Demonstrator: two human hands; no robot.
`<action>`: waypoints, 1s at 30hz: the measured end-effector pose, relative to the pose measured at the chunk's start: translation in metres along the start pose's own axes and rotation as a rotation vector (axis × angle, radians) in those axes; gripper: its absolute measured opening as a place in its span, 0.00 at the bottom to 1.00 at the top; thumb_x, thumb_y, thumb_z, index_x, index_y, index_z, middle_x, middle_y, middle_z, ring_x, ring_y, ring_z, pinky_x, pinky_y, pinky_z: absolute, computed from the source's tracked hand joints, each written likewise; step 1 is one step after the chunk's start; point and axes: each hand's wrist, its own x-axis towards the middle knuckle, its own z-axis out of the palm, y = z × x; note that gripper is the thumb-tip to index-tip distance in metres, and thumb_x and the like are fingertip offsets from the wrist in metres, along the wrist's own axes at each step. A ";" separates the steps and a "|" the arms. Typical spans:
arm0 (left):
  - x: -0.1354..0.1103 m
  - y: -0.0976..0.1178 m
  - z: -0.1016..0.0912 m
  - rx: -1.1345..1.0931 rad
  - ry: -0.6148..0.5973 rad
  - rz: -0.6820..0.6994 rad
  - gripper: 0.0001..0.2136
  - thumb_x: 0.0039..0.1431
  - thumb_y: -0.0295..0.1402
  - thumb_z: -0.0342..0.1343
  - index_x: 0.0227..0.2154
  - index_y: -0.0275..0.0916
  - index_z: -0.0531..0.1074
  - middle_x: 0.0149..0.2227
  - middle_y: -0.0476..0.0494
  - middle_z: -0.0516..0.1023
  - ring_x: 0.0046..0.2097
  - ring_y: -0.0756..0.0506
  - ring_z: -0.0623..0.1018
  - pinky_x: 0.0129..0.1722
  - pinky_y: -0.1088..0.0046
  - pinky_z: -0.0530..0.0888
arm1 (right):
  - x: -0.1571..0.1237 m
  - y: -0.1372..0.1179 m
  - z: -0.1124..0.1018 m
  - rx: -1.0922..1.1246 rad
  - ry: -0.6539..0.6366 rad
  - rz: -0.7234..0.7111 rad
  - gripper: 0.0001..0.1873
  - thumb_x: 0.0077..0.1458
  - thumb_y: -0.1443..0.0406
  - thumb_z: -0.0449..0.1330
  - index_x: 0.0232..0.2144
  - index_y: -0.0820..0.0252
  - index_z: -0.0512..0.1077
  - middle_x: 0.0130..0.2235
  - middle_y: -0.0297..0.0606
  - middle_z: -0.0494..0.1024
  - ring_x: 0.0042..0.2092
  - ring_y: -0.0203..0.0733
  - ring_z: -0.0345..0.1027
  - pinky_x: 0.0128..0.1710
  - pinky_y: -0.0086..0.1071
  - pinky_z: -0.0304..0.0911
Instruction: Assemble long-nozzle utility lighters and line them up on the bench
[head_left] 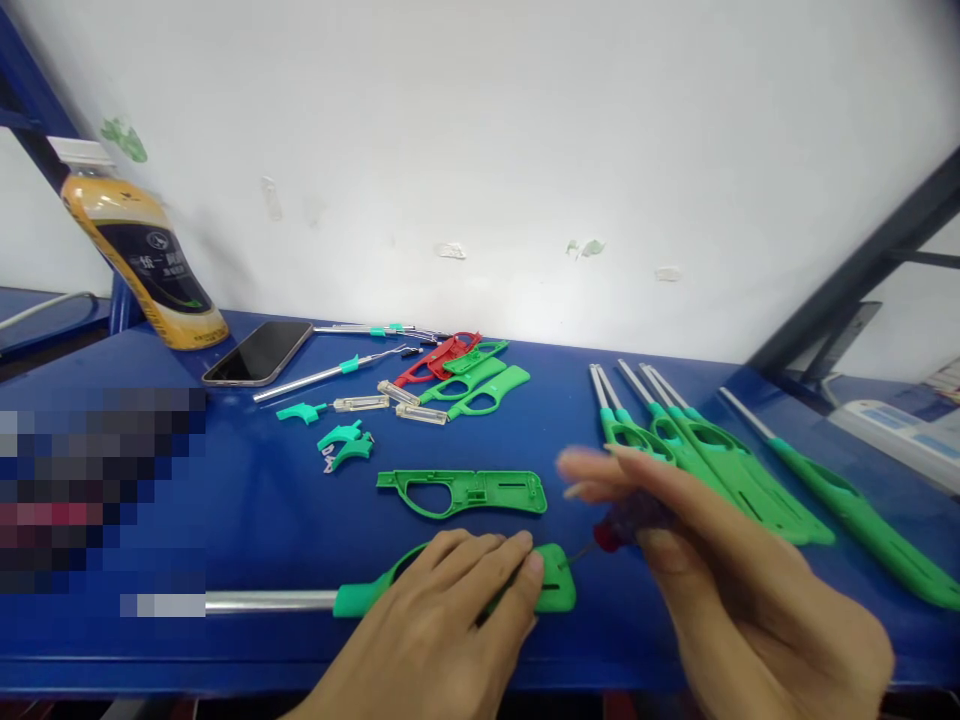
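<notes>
My left hand (465,600) presses a green long-nosed lighter (556,580) against the blue table, its fingers over the handle. The lighter's silver tube (270,601) points left. In my right hand (720,570) is a small screwdriver (609,533) with a red and dark handle, partly hidden by my fingers. Its thin shaft slants down to the butt end of the lighter's handle. Just behind my left hand lies a green half shell (495,490), inner side up. Green triggers (349,445) lie farther left.
Several finished-looking green lighters (720,465) lie at the right. Clear fuel tanks (421,413), red shell parts (442,358) and silver tubes with wires (322,378) are farther back. A phone (259,353) and a yellow drink bottle (150,260) stand near the wall at the left.
</notes>
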 end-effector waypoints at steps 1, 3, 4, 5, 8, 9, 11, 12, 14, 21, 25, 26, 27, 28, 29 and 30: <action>0.000 0.000 0.000 -0.001 -0.004 0.000 0.18 0.85 0.29 0.41 0.56 0.35 0.78 0.54 0.44 0.89 0.49 0.41 0.90 0.48 0.59 0.88 | 0.000 0.001 0.001 0.045 0.008 0.004 0.32 0.73 0.76 0.59 0.68 0.38 0.75 0.54 0.29 0.85 0.47 0.35 0.82 0.43 0.30 0.78; 0.000 0.000 0.000 0.004 -0.009 0.004 0.18 0.85 0.29 0.41 0.56 0.35 0.78 0.54 0.43 0.89 0.49 0.40 0.90 0.47 0.59 0.88 | 0.000 0.004 0.004 0.094 0.049 -0.009 0.32 0.70 0.78 0.63 0.66 0.40 0.77 0.45 0.28 0.85 0.43 0.35 0.80 0.42 0.30 0.77; 0.000 0.000 0.000 0.003 -0.014 0.007 0.18 0.85 0.29 0.41 0.57 0.35 0.78 0.54 0.43 0.89 0.49 0.40 0.90 0.48 0.59 0.88 | 0.001 0.005 0.004 0.085 0.068 -0.016 0.31 0.67 0.78 0.65 0.64 0.41 0.79 0.43 0.28 0.83 0.42 0.35 0.79 0.41 0.30 0.76; 0.001 0.000 0.000 0.003 -0.014 0.009 0.18 0.85 0.29 0.41 0.57 0.34 0.78 0.54 0.43 0.89 0.49 0.40 0.90 0.48 0.59 0.88 | 0.001 0.006 0.004 0.062 0.091 -0.023 0.31 0.66 0.78 0.68 0.63 0.42 0.80 0.41 0.28 0.82 0.41 0.35 0.78 0.40 0.30 0.75; 0.002 0.000 -0.001 -0.005 -0.005 0.010 0.18 0.85 0.28 0.41 0.56 0.35 0.78 0.55 0.43 0.89 0.50 0.41 0.90 0.49 0.60 0.88 | 0.001 0.005 0.002 -0.004 0.087 -0.045 0.26 0.68 0.74 0.68 0.62 0.45 0.80 0.42 0.31 0.81 0.42 0.36 0.77 0.38 0.31 0.74; 0.003 0.001 -0.001 -0.004 0.003 0.008 0.18 0.85 0.28 0.41 0.56 0.35 0.78 0.55 0.43 0.89 0.50 0.41 0.90 0.49 0.61 0.88 | 0.000 0.004 0.001 -0.022 0.074 -0.036 0.23 0.71 0.73 0.65 0.61 0.46 0.80 0.45 0.33 0.82 0.44 0.37 0.78 0.39 0.31 0.75; 0.003 0.002 -0.001 0.004 0.012 0.001 0.18 0.85 0.28 0.41 0.55 0.35 0.79 0.54 0.43 0.89 0.49 0.42 0.90 0.49 0.61 0.87 | -0.001 0.000 0.001 -0.030 0.062 0.001 0.20 0.75 0.72 0.59 0.59 0.47 0.81 0.53 0.35 0.85 0.49 0.39 0.81 0.40 0.32 0.76; 0.003 0.002 -0.001 0.006 0.011 0.001 0.19 0.85 0.28 0.41 0.55 0.35 0.79 0.54 0.43 0.89 0.49 0.42 0.90 0.49 0.62 0.87 | -0.001 -0.001 0.002 -0.023 0.075 0.026 0.20 0.75 0.73 0.58 0.57 0.47 0.82 0.54 0.34 0.86 0.49 0.40 0.82 0.41 0.32 0.77; 0.002 0.002 -0.001 0.010 0.005 0.002 0.19 0.85 0.28 0.40 0.56 0.35 0.79 0.54 0.43 0.89 0.50 0.42 0.90 0.50 0.61 0.87 | 0.001 -0.002 0.003 0.006 0.120 0.046 0.20 0.72 0.75 0.61 0.55 0.47 0.83 0.49 0.31 0.88 0.44 0.38 0.82 0.40 0.31 0.77; 0.003 0.000 0.002 0.019 -0.002 0.002 0.18 0.85 0.28 0.41 0.57 0.35 0.78 0.55 0.44 0.89 0.50 0.41 0.90 0.49 0.60 0.88 | 0.009 0.001 -0.003 -0.118 0.132 -0.110 0.21 0.68 0.70 0.70 0.59 0.45 0.83 0.41 0.32 0.83 0.39 0.38 0.79 0.33 0.31 0.74; -0.001 0.000 0.002 -0.011 0.004 -0.011 0.17 0.84 0.28 0.43 0.56 0.35 0.79 0.54 0.43 0.89 0.50 0.42 0.90 0.50 0.62 0.87 | 0.000 -0.007 0.000 -0.080 0.059 0.035 0.24 0.72 0.72 0.63 0.61 0.38 0.82 0.54 0.29 0.87 0.45 0.39 0.83 0.43 0.32 0.80; -0.002 -0.001 0.002 -0.016 0.000 -0.015 0.17 0.84 0.28 0.44 0.56 0.35 0.79 0.54 0.43 0.89 0.50 0.42 0.89 0.51 0.61 0.87 | -0.001 -0.009 0.003 -0.045 0.104 0.081 0.24 0.71 0.73 0.64 0.59 0.38 0.83 0.50 0.27 0.88 0.41 0.38 0.82 0.41 0.32 0.79; -0.002 -0.001 0.002 -0.018 -0.006 -0.015 0.16 0.83 0.27 0.45 0.57 0.35 0.79 0.54 0.42 0.89 0.50 0.42 0.89 0.51 0.61 0.87 | -0.001 -0.010 0.006 -0.013 0.156 0.112 0.23 0.70 0.73 0.65 0.56 0.38 0.84 0.45 0.27 0.88 0.38 0.37 0.81 0.39 0.31 0.78; -0.002 -0.001 0.002 -0.020 -0.015 -0.015 0.16 0.82 0.26 0.46 0.58 0.35 0.79 0.54 0.42 0.89 0.51 0.41 0.89 0.51 0.60 0.87 | 0.000 -0.009 0.008 0.003 0.189 0.109 0.22 0.68 0.73 0.67 0.55 0.39 0.84 0.42 0.28 0.86 0.37 0.37 0.79 0.37 0.32 0.77; -0.002 -0.001 0.002 -0.020 -0.019 -0.010 0.16 0.82 0.26 0.47 0.58 0.34 0.79 0.55 0.41 0.89 0.50 0.41 0.89 0.51 0.59 0.87 | 0.002 -0.008 0.010 0.000 0.207 0.088 0.21 0.66 0.73 0.69 0.54 0.40 0.85 0.39 0.29 0.84 0.37 0.38 0.77 0.35 0.33 0.75; -0.002 0.000 0.001 -0.020 -0.019 -0.006 0.15 0.81 0.25 0.47 0.58 0.34 0.79 0.54 0.41 0.89 0.50 0.41 0.89 0.51 0.59 0.87 | 0.004 -0.006 0.010 -0.019 0.220 0.060 0.21 0.63 0.72 0.73 0.53 0.41 0.86 0.38 0.30 0.82 0.37 0.39 0.76 0.34 0.33 0.73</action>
